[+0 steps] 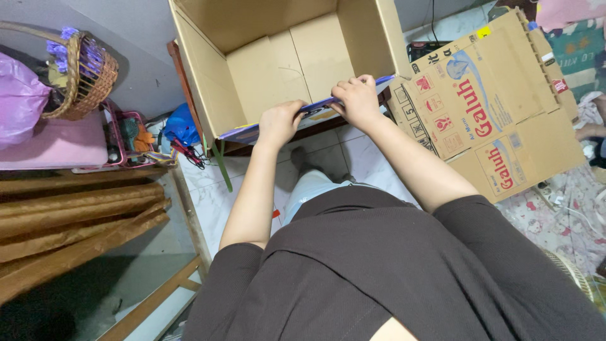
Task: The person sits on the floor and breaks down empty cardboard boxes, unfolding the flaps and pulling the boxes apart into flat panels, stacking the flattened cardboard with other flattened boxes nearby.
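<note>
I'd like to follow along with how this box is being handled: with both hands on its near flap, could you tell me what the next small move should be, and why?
Probably fold the near flap outward and down, away from the opening. Both the left hand and the right hand pinch its blue-edged rim, and it lies roughly level at the mouth of the open cardboard box, whose inside looks empty. That is only a judgement.

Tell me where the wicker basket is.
In the head view, the wicker basket sits at upper left, beside a purple bag, left of the open cardboard box.
</note>
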Tool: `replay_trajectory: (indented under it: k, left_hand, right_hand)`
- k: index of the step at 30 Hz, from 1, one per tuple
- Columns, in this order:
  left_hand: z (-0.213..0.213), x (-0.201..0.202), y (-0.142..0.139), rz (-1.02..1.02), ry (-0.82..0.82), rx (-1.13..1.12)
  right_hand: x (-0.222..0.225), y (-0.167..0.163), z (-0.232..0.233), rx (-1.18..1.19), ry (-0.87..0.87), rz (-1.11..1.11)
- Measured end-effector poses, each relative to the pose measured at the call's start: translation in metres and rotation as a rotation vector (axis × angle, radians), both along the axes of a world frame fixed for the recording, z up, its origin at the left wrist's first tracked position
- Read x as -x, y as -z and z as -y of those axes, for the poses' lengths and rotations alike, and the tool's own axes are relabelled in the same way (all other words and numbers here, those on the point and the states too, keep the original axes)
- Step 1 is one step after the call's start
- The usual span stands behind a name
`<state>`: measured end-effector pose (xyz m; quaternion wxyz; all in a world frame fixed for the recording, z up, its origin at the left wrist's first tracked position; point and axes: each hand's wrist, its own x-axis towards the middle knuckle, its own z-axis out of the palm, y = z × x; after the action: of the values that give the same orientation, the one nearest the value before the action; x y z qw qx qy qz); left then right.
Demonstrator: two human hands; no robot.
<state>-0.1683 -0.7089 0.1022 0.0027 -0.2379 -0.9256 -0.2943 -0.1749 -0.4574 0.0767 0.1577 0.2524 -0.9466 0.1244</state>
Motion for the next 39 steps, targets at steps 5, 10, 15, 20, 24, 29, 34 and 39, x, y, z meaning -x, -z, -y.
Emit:
replay_trajectory:
  k: [5, 10, 15, 20, 24, 29, 34, 39]
  left_hand:
    - [0.018, -0.007, 0.001, -0.06, -0.005, -0.019]
    - [0.058, -0.022, -0.004, -0.09, -0.07, -0.002]
    - [0.083, -0.037, -0.003, -0.189, -0.156, 0.053]
    - [0.082, -0.04, 0.004, -0.235, -0.178, 0.076]
    - [0.079, -0.038, 0.004, -0.248, -0.189, 0.104]
    - [0.078, -0.038, 0.005, -0.247, -0.189, 0.098]
    - [0.08, -0.034, 0.011, -0.254, -0.19, 0.109]
    - [0.083, -0.029, 0.013, -0.213, -0.169, 0.08]
  right_hand:
    - [0.0, -0.003, 0.0, -0.007, 0.0, 0.028]
    - [0.002, -0.003, 0.001, -0.011, 0.006, 0.067]
    - [0.004, 0.001, 0.01, -0.037, -0.076, 0.061]
    - [0.007, 0.006, 0.031, 0.005, -0.15, 0.099]
    - [0.008, 0.005, 0.035, 0.003, -0.134, 0.098]
    - [0.007, 0.003, 0.032, 0.028, -0.138, 0.075]
    - [0.009, 0.004, 0.032, 0.044, -0.139, 0.088]
    - [0.013, 0.005, 0.031, 0.042, -0.149, 0.123]
